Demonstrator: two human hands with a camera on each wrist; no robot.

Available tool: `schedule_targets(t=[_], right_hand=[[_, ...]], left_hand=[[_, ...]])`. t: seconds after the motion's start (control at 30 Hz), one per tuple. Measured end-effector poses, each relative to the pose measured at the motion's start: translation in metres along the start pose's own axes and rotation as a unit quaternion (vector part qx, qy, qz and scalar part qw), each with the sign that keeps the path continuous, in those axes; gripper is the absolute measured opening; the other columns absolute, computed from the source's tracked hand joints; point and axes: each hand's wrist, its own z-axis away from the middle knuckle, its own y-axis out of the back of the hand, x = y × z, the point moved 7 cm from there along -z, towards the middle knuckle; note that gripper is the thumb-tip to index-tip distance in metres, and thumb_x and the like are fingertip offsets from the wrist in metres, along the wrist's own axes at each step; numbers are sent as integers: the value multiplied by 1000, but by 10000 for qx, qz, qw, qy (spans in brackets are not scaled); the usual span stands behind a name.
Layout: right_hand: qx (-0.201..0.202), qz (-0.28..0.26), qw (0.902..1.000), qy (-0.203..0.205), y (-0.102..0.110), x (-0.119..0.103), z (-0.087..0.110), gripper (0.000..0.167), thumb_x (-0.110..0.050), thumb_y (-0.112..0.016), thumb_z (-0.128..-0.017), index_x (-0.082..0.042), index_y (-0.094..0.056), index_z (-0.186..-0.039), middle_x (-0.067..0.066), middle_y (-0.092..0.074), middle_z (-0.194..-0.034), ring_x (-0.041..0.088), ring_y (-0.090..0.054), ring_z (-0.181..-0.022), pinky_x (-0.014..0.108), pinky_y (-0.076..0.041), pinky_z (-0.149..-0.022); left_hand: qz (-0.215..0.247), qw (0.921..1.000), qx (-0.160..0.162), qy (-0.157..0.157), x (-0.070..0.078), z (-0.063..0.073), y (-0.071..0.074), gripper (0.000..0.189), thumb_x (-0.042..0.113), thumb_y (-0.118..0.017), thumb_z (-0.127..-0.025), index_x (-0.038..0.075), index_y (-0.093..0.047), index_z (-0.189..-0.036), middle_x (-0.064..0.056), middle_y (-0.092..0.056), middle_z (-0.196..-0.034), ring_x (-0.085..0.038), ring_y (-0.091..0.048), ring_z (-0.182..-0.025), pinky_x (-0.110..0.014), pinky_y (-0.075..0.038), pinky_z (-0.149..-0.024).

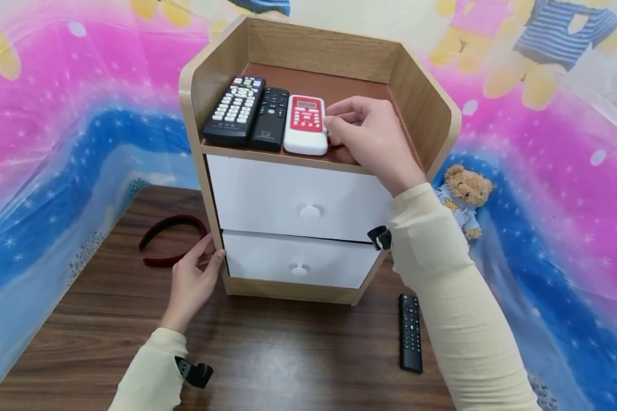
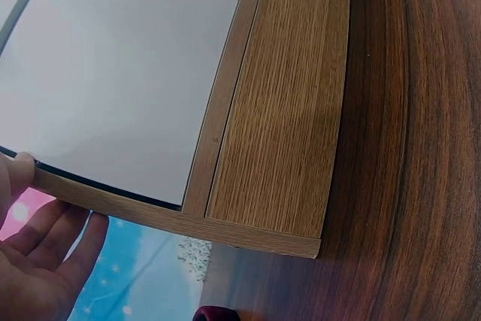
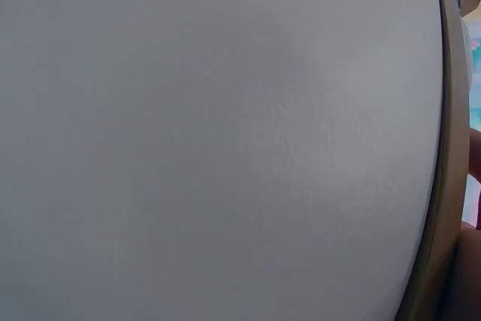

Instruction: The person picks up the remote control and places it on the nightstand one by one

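On top of a small wood-grain cabinet (image 1: 319,291), a red-and-white remote control (image 1: 305,142) lies at the front, buttons up. My right hand (image 1: 372,134) is at its right edge, with thumb and bent fingers pinching that side; some fingertips are hidden. Left of it, side by side, lie a slim black remote control (image 1: 271,123) and a larger black remote control with white buttons (image 1: 235,111). Lower down, my left hand (image 1: 195,279) grips the cabinet's left side panel, thumb on the front edge and fingers on the outer side, also seen in the left wrist view.
Two white drawers (image 1: 267,200) with round knobs are closed. A dark red headband (image 1: 167,261) lies on the brown table (image 1: 267,354), left of the cabinet. To the right are another black remote control (image 1: 410,334) and a teddy bear (image 1: 465,194). Patterned cloth (image 1: 82,125) hangs behind.
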Motion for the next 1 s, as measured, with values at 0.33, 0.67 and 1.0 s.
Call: schedule_targets(t=[0.33,0.67,1.0], right_hand=[[524,-821,9867,1305,31,5,46,24,-16,-63,-97,-4,-70,-117,15,-70,-106,20,-70,-83,25,-57,-77],[1431,-279,9672,2079,79,52,110,24,-6,-61,-96,3,-69,-118,5,-73,-103,17,-67,-80,19,-55,-73],[1698,1163,9773,509,91,200,133,25,-14,-59,-100,-4,-67,-121,-10,-68,-97,3,-62,-74,17,-52,-61]], left_hand=[[42,10000,-10,-33,-2,-1,1,46,13,-63,-98,1,-54,-141,-23,-68,-118,-33,-66,-104,1,-38,-80],[76,9999,33,-71,-3,-2,-1,45,13,-63,-98,1,-54,-140,-22,-69,-117,-30,-66,-102,0,-39,-79],[40,10000,58,57,-4,0,0,44,15,-62,-99,2,-54,-141,-22,-69,-116,-30,-66,-102,0,-39,-79]])
